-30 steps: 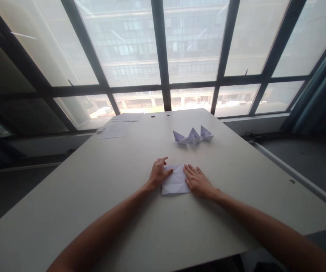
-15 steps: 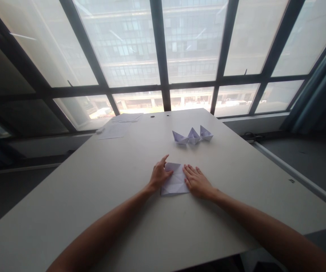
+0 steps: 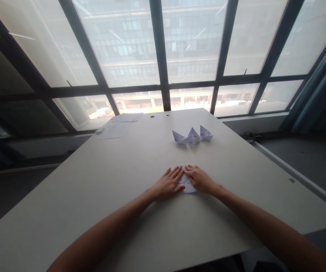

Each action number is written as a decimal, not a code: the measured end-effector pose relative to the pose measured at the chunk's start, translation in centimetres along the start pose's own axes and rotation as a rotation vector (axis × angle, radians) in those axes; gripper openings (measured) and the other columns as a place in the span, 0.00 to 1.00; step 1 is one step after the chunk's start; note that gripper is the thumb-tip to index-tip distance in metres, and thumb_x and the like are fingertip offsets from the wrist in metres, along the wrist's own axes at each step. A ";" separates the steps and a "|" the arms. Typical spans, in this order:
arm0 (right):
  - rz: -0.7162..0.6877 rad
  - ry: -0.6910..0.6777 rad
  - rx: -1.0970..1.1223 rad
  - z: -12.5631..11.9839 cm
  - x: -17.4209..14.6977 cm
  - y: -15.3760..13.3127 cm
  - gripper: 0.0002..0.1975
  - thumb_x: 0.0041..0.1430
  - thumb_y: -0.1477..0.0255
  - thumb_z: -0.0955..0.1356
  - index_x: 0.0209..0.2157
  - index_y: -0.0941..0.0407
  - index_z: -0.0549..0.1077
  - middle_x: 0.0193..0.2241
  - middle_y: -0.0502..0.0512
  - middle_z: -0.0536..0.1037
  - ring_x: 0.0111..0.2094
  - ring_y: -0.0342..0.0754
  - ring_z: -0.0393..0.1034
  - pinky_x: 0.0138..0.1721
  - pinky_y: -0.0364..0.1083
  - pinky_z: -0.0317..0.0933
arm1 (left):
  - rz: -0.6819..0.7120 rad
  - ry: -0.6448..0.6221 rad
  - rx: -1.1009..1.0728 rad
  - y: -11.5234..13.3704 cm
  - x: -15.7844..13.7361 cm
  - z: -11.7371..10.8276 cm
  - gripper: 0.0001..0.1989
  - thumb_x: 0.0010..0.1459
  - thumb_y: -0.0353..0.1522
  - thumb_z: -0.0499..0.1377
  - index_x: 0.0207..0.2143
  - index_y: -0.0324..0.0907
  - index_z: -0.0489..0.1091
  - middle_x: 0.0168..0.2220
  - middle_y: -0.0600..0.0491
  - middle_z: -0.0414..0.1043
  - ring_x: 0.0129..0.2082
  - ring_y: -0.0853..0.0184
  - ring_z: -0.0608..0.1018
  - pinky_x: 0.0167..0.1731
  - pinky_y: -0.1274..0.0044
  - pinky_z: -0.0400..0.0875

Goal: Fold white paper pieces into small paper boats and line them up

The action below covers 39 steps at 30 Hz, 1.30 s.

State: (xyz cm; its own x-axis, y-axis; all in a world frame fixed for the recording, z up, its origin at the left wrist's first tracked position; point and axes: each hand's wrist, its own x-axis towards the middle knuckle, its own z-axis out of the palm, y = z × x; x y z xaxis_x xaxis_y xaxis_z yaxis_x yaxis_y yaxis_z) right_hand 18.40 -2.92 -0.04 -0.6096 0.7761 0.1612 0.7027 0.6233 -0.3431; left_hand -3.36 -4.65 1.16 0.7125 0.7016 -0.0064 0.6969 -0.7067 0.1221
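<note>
Covering the paper [image 3: 190, 189]: my left hand [image 3: 169, 185] lies over it from the left, my right hand [image 3: 199, 179] from the right.
Left hand: palm down, unclenched, fingers stretched toward the far side, thumb out across the near part of the paper.
Right hand: also palm down and unclenched, fingers slanting to the far left, their tips close beside those of the other.
Paper: white, folded and creased, flat on the tabletop [image 3: 123, 166], nearer to me than the boats; only a strip between my hands and the near edge shows, and I cannot tell how its hidden part is folded.
Boats: three folded white shapes, the left boat [image 3: 180, 139], the middle boat [image 3: 193, 138] and the right boat [image 3: 207, 134], standing in a row beyond my hands; I cannot tell whether they touch.
Sheets: loose white sheets [image 3: 112, 131] lie at the far left of the tabletop, some overlapping.
Windows: dark-framed panes [image 3: 192, 41] rise beyond the far edge.
Curtain: blue curtain [image 3: 307, 88] hanging on the right.
</note>
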 end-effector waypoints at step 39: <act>0.048 0.169 0.000 -2.0 -1.4 -0.4 0.13 0.61 0.75 0.64 0.45 0.56 0.77 0.43 0.59 0.77 0.48 0.52 0.68 0.51 0.48 0.61 | 0.012 0.195 -0.089 -0.7 -0.5 -1.6 0.21 0.66 0.27 0.46 0.57 0.49 0.67 0.60 0.52 0.65 0.62 0.63 0.65 0.64 0.65 0.51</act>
State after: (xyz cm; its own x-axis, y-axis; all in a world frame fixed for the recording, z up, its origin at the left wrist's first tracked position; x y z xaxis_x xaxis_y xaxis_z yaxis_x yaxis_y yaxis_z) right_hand 19.74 -4.09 1.70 -0.5051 0.8102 0.2975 0.7296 0.5850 -0.3542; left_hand -4.28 -4.38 2.65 0.6852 0.7040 0.1870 0.6728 -0.7100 0.2078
